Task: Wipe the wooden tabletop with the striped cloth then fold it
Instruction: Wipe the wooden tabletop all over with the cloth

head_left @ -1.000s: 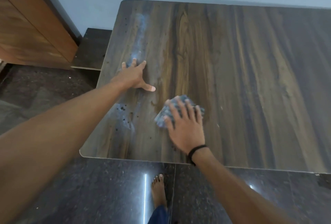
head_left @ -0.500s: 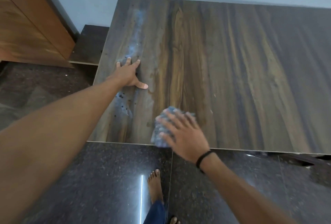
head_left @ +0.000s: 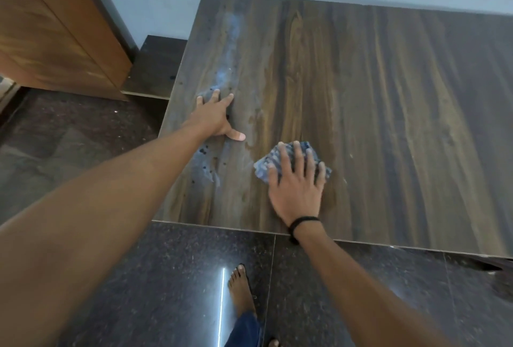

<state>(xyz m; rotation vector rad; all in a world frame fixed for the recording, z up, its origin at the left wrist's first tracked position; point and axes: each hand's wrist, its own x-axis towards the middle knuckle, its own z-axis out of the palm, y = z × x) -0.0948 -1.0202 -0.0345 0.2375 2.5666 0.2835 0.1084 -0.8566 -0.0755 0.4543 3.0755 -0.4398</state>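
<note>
1. On the wooden worktop (head_left: 388, 124), close to its near edge and left of the middle, the striped cloth (head_left: 265, 165) is lying bunched into a small blue-and-white pad.
2. What is showing of the pad is forming a rough diamond, with one corner pointing left and another pointing towards the far side; its longer span is running roughly left to right, though the near part is lying hidden under the palm.
3. Its stripes are showing blurred, so their direction cannot be told.
4. The right hand (head_left: 297, 194) is pressing down on the cloth with straight, spread fingers pointing away from the person, gripping nothing; a dark band (head_left: 304, 220) is sitting on its wrist.
5. The left hand (head_left: 215, 116) is resting flat and released on bare wood near the left edge, thumb sticking out towards the cloth, well apart from it.
6. A pale smear (head_left: 230, 49) is running along the grain from beyond the left hand.
7. One bare foot (head_left: 241, 288) is standing on the dark polished floor (head_left: 166, 277) below.
</note>
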